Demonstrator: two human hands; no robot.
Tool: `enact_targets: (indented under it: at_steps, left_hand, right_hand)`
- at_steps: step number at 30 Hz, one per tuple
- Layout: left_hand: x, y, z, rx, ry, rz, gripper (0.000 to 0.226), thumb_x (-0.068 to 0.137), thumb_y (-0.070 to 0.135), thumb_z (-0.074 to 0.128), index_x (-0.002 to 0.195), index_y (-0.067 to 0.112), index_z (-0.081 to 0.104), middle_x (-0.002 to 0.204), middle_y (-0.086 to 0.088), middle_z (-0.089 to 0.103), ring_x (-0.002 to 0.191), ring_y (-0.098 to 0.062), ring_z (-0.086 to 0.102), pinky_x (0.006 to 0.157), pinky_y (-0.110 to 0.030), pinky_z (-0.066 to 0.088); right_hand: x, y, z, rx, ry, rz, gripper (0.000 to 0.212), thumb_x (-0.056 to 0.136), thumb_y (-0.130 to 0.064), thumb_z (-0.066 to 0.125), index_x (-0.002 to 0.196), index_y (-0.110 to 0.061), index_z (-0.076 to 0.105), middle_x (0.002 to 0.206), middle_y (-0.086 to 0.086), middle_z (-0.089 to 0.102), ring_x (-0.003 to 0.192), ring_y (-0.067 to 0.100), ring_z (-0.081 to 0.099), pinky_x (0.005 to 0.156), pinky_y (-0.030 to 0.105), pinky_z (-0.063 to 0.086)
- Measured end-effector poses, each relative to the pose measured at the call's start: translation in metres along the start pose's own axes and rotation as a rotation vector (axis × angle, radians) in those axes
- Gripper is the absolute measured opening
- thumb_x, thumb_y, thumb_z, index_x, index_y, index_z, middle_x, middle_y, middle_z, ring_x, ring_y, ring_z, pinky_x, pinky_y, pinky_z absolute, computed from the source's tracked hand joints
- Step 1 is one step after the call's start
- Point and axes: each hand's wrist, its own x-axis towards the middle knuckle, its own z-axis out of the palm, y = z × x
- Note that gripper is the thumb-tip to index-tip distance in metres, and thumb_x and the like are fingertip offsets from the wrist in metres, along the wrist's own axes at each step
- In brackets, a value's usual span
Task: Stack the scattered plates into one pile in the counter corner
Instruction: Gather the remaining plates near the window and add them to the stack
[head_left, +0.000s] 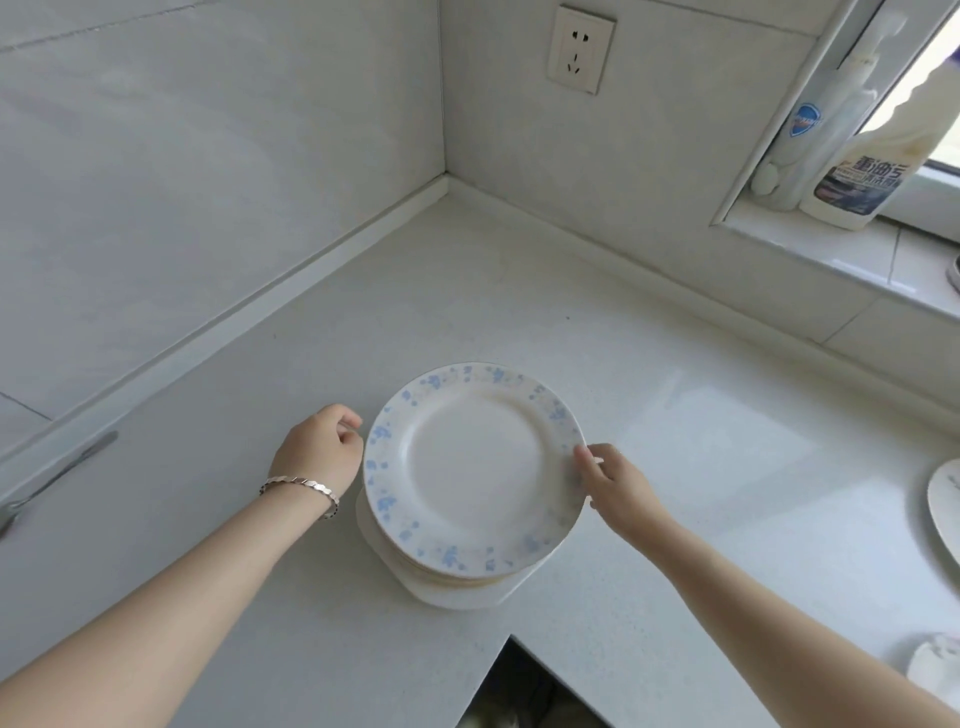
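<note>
A pile of plates (457, 582) stands on the white counter (675, 415), near its inner front edge. The top plate (472, 467) is white with a blue flowered rim. My right hand (613, 483) pinches that plate's right rim between thumb and fingers. My left hand (319, 449), with a silver bracelet on the wrist, is loosely curled just left of the pile, a small gap from the rim, and holds nothing. Another white plate (945, 506) shows partly at the right edge of the view. The counter corner (447, 179) lies farther back.
A knife (52, 478) lies on the ledge at the far left. Two cleaning bottles (857, 156) stand on the window sill at the upper right, and a wall socket (581, 49) is above the corner. A white object (935, 665) sits at the lower right. The counter's cut-out edge (519, 649) is in front of the pile.
</note>
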Motion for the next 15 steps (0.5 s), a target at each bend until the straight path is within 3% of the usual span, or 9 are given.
enact_targets:
  at_steps: [3, 8, 11, 15]
  left_hand:
    - [-0.007, 0.037, 0.003, -0.002, -0.021, 0.119, 0.026, 0.090, 0.006, 0.045, 0.109, 0.010, 0.062, 0.111, -0.009, 0.066, 0.101, -0.029, 0.060, 0.082, -0.030, 0.045]
    - [-0.046, 0.109, 0.047, 0.069, -0.231, 0.360, 0.027, 0.090, 0.011, 0.044, 0.112, 0.013, 0.061, 0.109, -0.006, 0.065, 0.101, -0.026, 0.060, 0.085, -0.029, 0.046]
    - [-0.078, 0.147, 0.094, 0.139, -0.380, 0.484, 0.025, 0.090, 0.013, 0.044, 0.109, 0.015, 0.060, 0.107, -0.005, 0.067, 0.100, -0.026, 0.061, 0.086, -0.031, 0.048]
    - [-0.129, 0.189, 0.165, 0.205, -0.552, 0.565, 0.026, 0.090, 0.015, 0.041, 0.110, 0.015, 0.058, 0.092, -0.002, 0.061, 0.082, -0.023, 0.056, 0.077, -0.029, 0.047]
  right_hand:
    - [-0.004, 0.026, -0.021, -0.060, -0.012, 0.070, 0.036, 0.096, -0.039, 0.038, 0.103, -0.011, 0.059, 0.091, 0.004, 0.066, 0.080, 0.018, 0.063, 0.075, 0.031, 0.048]
    - [-0.024, 0.083, -0.069, -0.182, -0.001, 0.178, 0.014, 0.090, -0.028, 0.048, 0.090, -0.019, 0.058, 0.084, -0.001, 0.068, 0.083, 0.020, 0.065, 0.055, 0.021, 0.042]
    - [-0.044, 0.120, -0.105, -0.224, 0.053, 0.232, 0.011, 0.090, -0.027, 0.048, 0.089, -0.022, 0.058, 0.088, 0.000, 0.066, 0.087, 0.020, 0.064, 0.054, 0.019, 0.040]
    - [-0.082, 0.176, -0.159, -0.197, 0.161, 0.297, 0.011, 0.090, -0.025, 0.049, 0.090, -0.022, 0.060, 0.088, -0.002, 0.064, 0.085, 0.020, 0.063, 0.058, 0.021, 0.041]
